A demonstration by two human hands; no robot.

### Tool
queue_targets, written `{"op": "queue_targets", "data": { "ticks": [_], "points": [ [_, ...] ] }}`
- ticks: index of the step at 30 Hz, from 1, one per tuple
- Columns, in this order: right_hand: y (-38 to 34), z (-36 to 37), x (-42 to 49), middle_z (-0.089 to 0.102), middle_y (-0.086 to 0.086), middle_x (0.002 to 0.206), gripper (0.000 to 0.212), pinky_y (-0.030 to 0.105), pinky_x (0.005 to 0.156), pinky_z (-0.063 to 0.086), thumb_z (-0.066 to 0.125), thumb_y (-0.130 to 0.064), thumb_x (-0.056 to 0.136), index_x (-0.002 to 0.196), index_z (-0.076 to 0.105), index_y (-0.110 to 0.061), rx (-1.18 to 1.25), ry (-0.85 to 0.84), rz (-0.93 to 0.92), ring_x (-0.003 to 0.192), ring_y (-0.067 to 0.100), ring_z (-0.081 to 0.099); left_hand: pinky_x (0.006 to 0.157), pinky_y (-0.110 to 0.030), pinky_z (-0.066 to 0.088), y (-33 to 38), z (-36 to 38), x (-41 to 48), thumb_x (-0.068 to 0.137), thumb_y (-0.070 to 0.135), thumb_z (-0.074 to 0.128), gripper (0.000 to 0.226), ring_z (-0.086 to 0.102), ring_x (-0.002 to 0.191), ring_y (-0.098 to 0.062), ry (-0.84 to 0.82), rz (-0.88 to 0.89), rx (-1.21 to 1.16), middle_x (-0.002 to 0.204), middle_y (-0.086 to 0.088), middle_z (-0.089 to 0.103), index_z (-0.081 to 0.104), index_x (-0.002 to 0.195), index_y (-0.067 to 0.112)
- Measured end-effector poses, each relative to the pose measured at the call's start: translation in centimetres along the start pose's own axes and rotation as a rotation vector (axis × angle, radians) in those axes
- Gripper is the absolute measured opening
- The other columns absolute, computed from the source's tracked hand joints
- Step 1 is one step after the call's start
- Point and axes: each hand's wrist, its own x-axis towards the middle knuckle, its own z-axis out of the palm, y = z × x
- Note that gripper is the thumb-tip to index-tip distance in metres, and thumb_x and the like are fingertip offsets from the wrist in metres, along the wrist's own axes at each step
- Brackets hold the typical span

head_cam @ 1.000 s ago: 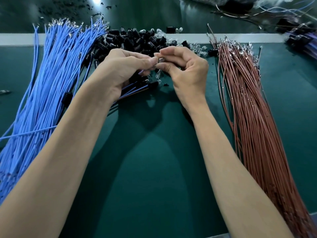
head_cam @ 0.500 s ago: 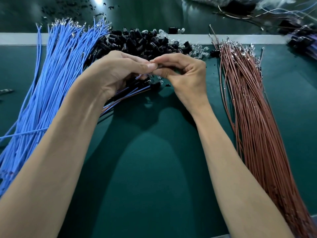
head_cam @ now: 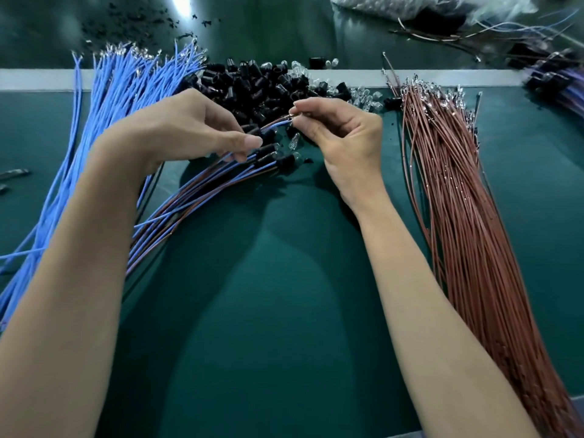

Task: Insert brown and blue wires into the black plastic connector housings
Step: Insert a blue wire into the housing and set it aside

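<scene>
My left hand [head_cam: 189, 128] pinches a black connector housing [head_cam: 256, 131] between thumb and fingers. A brown and a blue wire pair [head_cam: 276, 123] runs out of it to the right. My right hand [head_cam: 344, 137] pinches the metal ends of that pair at its fingertips. Loose blue wires [head_cam: 110, 105] fan out on the left and loose brown wires [head_cam: 458, 200] on the right. A heap of black housings [head_cam: 259, 85] lies just behind both hands.
A bunch of finished wire pairs with housings and clear bulbs [head_cam: 221, 177] lies under my left hand. Small clear bulbs [head_cam: 366, 96] are scattered beside the heap. More wires and a plastic bag [head_cam: 442, 7] sit at the far right on the green mat [head_cam: 284, 311].
My hands, which met fingertip to fingertip, have drawn apart. The right hand has moved right with the wire ends, and the finished bunch under the left hand now shows.
</scene>
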Motion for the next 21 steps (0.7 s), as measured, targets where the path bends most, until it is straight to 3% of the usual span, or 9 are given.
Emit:
{"op": "queue_targets", "data": {
  "ticks": [4,9,14,18,21],
  "points": [
    [-0.1,-0.1,-0.1,0.072,-0.010,0.080,0.021,0.019,0.080,0.052,0.073,0.003,0.078,0.088,0.072,-0.015,0.000,-0.017,0.007,0.080,0.005,0.068,0.067,-0.026,0.038,-0.2,-0.3,-0.2,0.063,0.062,0.064,0.040,0.052,0.063,-0.001,-0.041,0.076,-0.045,0.072,0.005,0.071,0.074,0.076,0.024],
    [-0.2,-0.1,-0.1,0.073,-0.010,0.079,0.020,0.018,0.078,0.051,0.073,0.004,0.077,0.088,0.072,-0.012,-0.002,-0.030,0.020,0.080,0.005,0.068,0.070,-0.022,0.054,-0.6,-0.6,-0.2,0.064,0.049,0.067,0.043,0.065,0.072,-0.009,-0.031,0.152,-0.158,0.077,-0.001,0.073,0.071,0.085,0.012],
    [-0.3,0.1,-0.2,0.071,-0.009,0.080,0.024,0.014,0.076,0.050,0.073,0.006,0.076,0.096,0.070,-0.007,-0.037,-0.054,0.015,0.077,0.001,0.067,0.072,-0.020,0.055,0.1,0.6,0.2,0.067,0.040,0.071,0.037,0.067,0.067,-0.009,0.003,0.179,-0.162,0.073,-0.007,0.072,0.072,0.086,0.008],
    [-0.3,0.0,-0.2,0.071,-0.004,0.081,0.024,0.015,0.076,0.051,0.074,0.007,0.075,0.096,0.070,-0.005,-0.046,-0.050,0.004,0.077,0.002,0.068,0.060,-0.010,0.051,0.3,1.0,0.5,0.076,0.029,0.075,0.024,0.062,0.057,-0.002,0.065,0.204,-0.142,0.071,-0.007,0.070,0.071,0.085,0.007],
    [-0.3,0.0,-0.2,0.072,-0.005,0.081,0.023,0.018,0.077,0.052,0.075,0.006,0.075,0.092,0.071,-0.009,-0.053,-0.045,-0.002,0.078,0.005,0.069,0.060,-0.010,0.050,0.3,1.4,0.7,0.078,0.026,0.076,0.022,0.061,0.056,-0.002,0.099,0.219,-0.120,0.072,-0.008,0.069,0.071,0.087,0.006]
  ]
}}
